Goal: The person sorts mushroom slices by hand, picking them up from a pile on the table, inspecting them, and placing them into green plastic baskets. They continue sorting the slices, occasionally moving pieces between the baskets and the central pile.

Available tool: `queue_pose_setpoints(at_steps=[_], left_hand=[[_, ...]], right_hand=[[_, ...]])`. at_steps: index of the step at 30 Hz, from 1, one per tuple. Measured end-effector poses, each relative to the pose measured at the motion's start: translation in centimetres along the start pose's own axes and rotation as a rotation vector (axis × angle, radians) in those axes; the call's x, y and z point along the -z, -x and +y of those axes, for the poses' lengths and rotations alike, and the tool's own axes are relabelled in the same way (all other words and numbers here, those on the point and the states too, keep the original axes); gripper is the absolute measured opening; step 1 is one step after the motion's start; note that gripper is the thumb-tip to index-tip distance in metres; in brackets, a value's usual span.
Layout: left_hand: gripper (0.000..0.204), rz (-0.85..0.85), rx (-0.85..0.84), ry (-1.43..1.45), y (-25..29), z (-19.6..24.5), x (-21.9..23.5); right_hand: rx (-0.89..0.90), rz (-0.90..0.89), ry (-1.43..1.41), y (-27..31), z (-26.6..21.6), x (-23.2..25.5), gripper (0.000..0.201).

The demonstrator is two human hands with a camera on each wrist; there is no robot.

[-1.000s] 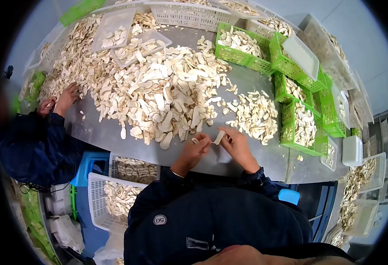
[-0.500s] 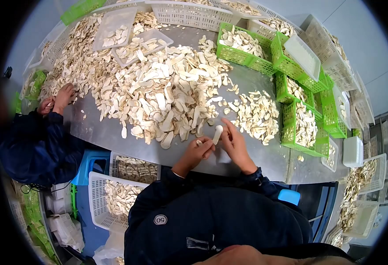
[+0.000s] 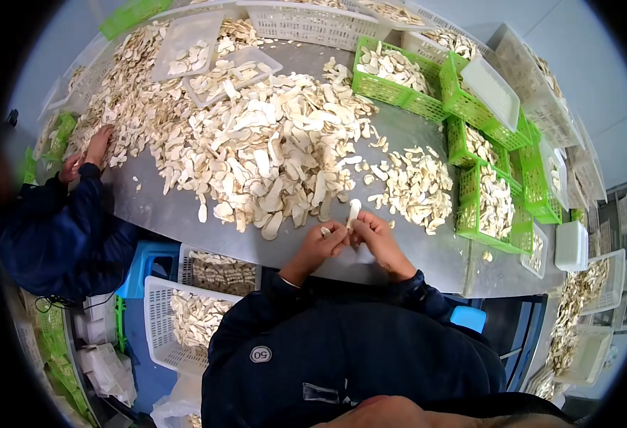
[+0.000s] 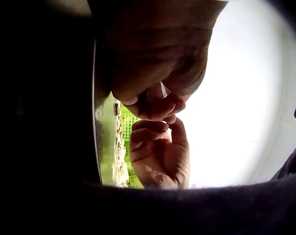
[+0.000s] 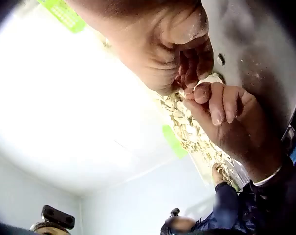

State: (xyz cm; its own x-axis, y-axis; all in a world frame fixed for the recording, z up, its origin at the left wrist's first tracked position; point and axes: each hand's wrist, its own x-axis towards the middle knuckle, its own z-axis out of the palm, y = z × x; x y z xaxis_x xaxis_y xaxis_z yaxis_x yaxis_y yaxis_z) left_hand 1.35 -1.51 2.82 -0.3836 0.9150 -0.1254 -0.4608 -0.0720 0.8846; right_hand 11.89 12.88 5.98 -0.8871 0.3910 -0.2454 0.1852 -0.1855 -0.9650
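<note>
In the head view, a pale mushroom slice (image 3: 354,211) stands upright between my two hands, close over the table's near side. My left hand (image 3: 318,245) pinches its lower end; a small pale piece (image 3: 325,231) also shows at the curled fingers. My right hand (image 3: 380,246) has bent fingers and thumb on the same slice, right against the left fingertips. From the right wrist, the slice (image 5: 215,78) appears partly hidden behind the meeting fingers. A large heap of similar slices (image 3: 263,150) lies beyond my left hand, and a smaller pile (image 3: 415,187) beyond my right.
Green baskets (image 3: 495,207) of slices line the right side of the metal table (image 3: 427,257). Clear plastic trays (image 3: 231,75) rest on the heap. Another person's hand (image 3: 98,146) works at the far left. A white crate (image 3: 164,335) of slices stands below the table edge.
The slice has turned from slanting to upright. My right fingers spread away from it half a second ago and have come back onto its lower part. The other person's hand has shifted slightly away.
</note>
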Motion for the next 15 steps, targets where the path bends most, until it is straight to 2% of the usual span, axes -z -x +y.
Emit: queue_pose_setpoints(at_steps=[2, 5, 6, 9, 10, 13, 15], left_hand=[[0.026, -0.050, 0.035, 0.005, 0.1, 0.1, 0.0], [0.027, -0.126, 0.094, 0.050, 0.5, 0.5, 0.0], [0.027, -0.132, 0.098, 0.062, 0.4, 0.0, 0.3], [0.021, -0.113, 0.092, 0.141, 0.1, -0.4, 0.5], [0.019, -0.102, 0.087, 0.175, 0.0, -0.4, 0.4], [0.016, -0.055, 0.070, 0.321, 0.0, -0.3, -0.2], [0.015, -0.096, 0.116, 0.389, 0.1, -0.9, 0.4]], right_hand=[[-0.035, 0.059, 0.011, -0.7, 0.6, 1.4, 0.021], [0.126, 0.158, 0.772, -1.7, -0.6, 3.1, 0.023], [0.211, 0.281, 0.950, -2.1, -1.1, 2.8, 0.024], [0.214, 0.239, 0.897, -4.2, -3.1, 1.7, 0.026], [0.243, 0.197, 0.860, -5.2, -3.0, 1.2, 0.032], [0.246, 0.218, 0.902, -7.8, -2.8, -1.9, 0.036], [0.236, 0.198, 0.919, -9.0, -2.6, -3.2, 0.036]])
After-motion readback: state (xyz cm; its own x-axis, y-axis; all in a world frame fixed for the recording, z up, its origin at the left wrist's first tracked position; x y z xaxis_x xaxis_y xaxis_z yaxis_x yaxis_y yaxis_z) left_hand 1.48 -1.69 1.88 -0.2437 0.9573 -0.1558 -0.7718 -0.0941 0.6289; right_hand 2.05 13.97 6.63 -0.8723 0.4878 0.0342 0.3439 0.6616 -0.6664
